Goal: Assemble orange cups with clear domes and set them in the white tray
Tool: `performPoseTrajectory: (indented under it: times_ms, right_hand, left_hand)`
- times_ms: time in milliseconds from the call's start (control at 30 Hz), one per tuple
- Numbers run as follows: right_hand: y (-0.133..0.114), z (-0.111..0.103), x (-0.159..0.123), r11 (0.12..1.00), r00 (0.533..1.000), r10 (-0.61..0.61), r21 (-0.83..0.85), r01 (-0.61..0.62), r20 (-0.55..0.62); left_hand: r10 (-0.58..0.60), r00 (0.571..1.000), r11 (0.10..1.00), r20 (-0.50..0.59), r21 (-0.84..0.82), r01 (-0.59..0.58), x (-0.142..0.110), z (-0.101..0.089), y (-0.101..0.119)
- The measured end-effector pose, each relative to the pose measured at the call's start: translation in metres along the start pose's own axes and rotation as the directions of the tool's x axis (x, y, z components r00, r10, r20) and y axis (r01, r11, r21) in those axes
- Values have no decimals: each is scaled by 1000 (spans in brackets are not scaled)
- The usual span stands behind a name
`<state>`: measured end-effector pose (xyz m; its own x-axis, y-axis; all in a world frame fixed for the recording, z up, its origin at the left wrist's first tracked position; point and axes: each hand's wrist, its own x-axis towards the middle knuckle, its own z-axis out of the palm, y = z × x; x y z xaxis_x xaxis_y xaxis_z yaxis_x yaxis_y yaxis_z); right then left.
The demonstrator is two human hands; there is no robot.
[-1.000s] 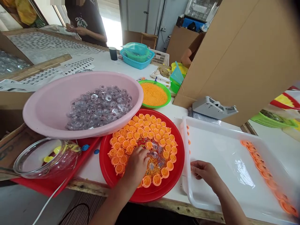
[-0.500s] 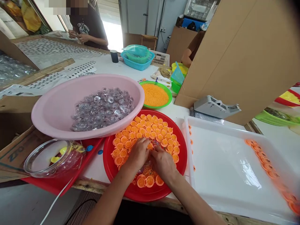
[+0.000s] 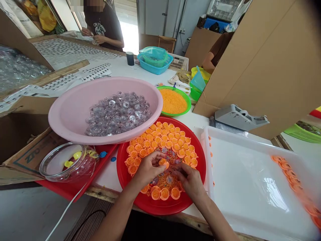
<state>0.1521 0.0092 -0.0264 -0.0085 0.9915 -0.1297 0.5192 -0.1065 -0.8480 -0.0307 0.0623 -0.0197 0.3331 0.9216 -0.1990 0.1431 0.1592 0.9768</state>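
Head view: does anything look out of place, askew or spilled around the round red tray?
Slightly: a blue disc lies on the white table, left of the round red tray, outside any container, so it looks stray.

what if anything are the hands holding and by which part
The left hand pinches a small orange cup by its edge; whether the right hand holds anything cannot be told.

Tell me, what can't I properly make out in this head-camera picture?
All in the head view:
- What, if anything, the right hand grips: its own fingers hide it.
- The far-left part of the red tray: hidden behind the pink basin.
- Details of the clear pieces: too small.
- The white tray's near-right corner: cut off by the frame edge.
- Most of the person beyond the cardboard panel: blocked by it.
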Motion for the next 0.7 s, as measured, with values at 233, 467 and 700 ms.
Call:
performPoseTrajectory:
  times_ms: [233,467,700]
  right_hand:
    - [-6,-5,-2,978,993,121,171,-119,-3]
    - [-6,-2,2,844,969,246,490,-219,10]
    - [-8,-2,-1,751,949,304,593,-290,78]
  left_hand:
    - [29,998,995,-52,100,-24,-7,10,-8]
    - [164,982,926,-97,358,-119,-11,12,-7]
    - [184,974,884,-130,456,-106,-13,15,-10]
